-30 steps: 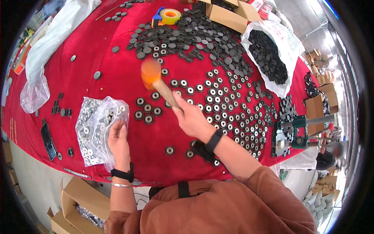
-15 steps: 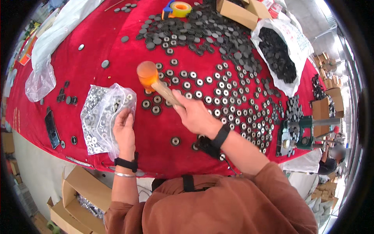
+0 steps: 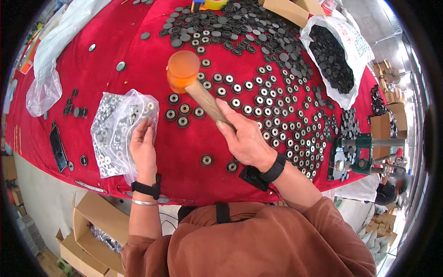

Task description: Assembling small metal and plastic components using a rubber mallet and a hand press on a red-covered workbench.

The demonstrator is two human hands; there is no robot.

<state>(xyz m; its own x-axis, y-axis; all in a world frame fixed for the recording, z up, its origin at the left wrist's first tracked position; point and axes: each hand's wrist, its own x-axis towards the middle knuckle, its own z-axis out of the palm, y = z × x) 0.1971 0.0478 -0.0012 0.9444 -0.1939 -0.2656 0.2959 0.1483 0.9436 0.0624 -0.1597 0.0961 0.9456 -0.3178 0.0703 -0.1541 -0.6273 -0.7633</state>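
Note:
My right hand point(image 3: 249, 141) grips the wooden handle of a mallet point(image 3: 183, 67); its orange head is raised over the red cloth. Below and around it lie many round black pieces with silver ring centres, such as one ringed piece point(image 3: 184, 108) near the mallet. My left hand point(image 3: 144, 150) is at the right side of a clear plastic bag point(image 3: 113, 134) full of small silver washers. The left fingers are curled together over the bag's edge; what they pinch, if anything, is hidden. Two ringed pieces, one of them a lone piece point(image 3: 206, 160), lie between my hands.
Plain black discs point(image 3: 203, 21) are heaped at the back. A white sack point(image 3: 355, 55) of black parts lies at the back right. A green hand press point(image 3: 364, 154) stands right. A phone point(image 3: 58, 150) is far left; an open carton point(image 3: 99, 214) sits below the table edge.
The mallet head has risen and shifted slightly right, with my right hand around its handle. My left hand stays by the bag. The whole view has shifted a little.

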